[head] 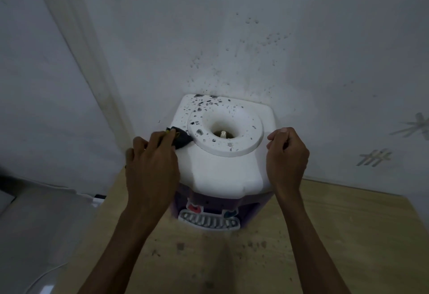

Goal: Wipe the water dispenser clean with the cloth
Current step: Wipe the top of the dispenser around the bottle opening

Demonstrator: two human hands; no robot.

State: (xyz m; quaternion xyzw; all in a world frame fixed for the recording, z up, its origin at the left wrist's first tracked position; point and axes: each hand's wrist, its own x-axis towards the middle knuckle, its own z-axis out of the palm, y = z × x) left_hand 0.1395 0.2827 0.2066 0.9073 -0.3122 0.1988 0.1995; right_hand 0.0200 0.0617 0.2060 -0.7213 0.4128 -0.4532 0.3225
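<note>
Head view: one white water dispenser [222, 168] on a wooden table [348, 235], two hands at its top.
Left hand [152, 163] pinches one dark cloth [182, 139] against the spotted top; right hand [286, 154], fingers curled, rests at the right edge.

A white water dispenser [222, 168] top speckled with dark spots is shown; its front is purple. The cloth [182, 139] is black. The table [348, 235] is light wood-grained.
</note>
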